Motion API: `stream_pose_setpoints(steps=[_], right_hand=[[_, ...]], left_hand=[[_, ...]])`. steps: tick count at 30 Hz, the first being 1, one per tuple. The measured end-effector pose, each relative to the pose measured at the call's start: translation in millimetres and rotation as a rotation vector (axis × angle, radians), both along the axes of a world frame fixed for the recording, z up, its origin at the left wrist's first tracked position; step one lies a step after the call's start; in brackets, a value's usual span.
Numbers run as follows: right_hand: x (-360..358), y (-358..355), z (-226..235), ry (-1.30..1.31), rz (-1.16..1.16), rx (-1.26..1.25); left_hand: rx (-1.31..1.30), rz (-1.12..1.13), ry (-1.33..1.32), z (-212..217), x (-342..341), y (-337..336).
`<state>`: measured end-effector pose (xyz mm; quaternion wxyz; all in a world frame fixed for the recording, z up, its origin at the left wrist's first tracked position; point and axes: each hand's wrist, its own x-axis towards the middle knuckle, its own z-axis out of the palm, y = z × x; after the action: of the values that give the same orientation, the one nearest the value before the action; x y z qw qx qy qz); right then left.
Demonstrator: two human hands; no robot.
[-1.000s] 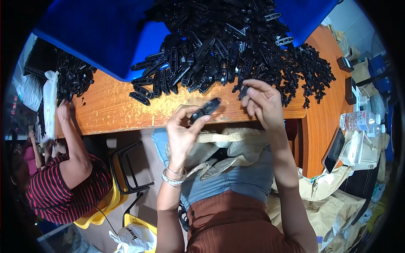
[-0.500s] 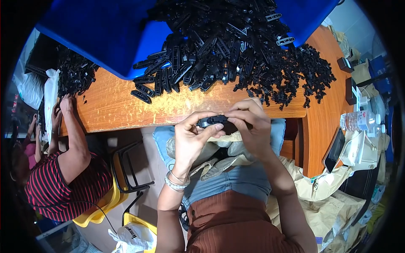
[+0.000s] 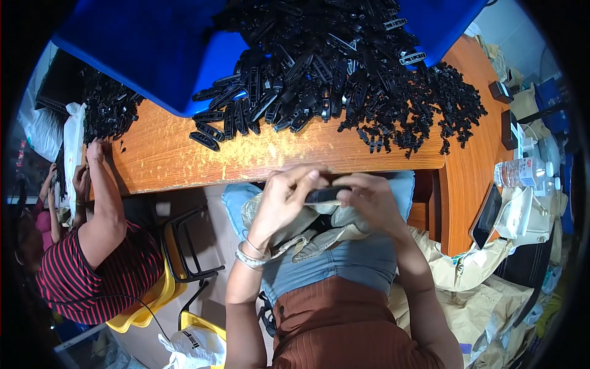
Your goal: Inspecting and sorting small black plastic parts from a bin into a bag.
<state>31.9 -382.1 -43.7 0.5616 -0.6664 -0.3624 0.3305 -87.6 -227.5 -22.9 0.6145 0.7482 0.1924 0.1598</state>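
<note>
Orange wood makes up the bench (image 3: 184, 154), which curves away toward three o'clock and carries a big heap of black plastic parts (image 3: 332, 67) spilling off a blue tray (image 3: 153, 55) at twelve o'clock. Just below the bench edge, over the lap, the left hand (image 3: 283, 200) and the right hand (image 3: 369, 203) meet around one small black part (image 3: 324, 195), each hand closed on an end with fingertips pinching it from the sides. Beneath them lies a crumpled beige cloth (image 3: 319, 237).

The part looks light and stiff, moulded plastic with a smooth skin that could slip, so a pinch at the two ends, as now, seems the surest hold; its thin sections may snap if bent hard.

At nine o'clock a person in a striped shirt (image 3: 98, 277) reaches into a second pile of black parts (image 3: 107, 111). At three o'clock stand a water bottle (image 3: 522, 172) and a dark phone (image 3: 487, 215).
</note>
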Motion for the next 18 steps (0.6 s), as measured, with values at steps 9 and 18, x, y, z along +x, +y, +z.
stream_pose_setpoints(steps=[9,18], right_hand=[[18,16,5,-0.562,-0.257,-0.055],[48,35,-16,-1.182,-0.413,-0.121]], left_hand=[[1.306,0.172,0.162,-11,63,34],[0.68,0.212,0.145,-9,37,23]])
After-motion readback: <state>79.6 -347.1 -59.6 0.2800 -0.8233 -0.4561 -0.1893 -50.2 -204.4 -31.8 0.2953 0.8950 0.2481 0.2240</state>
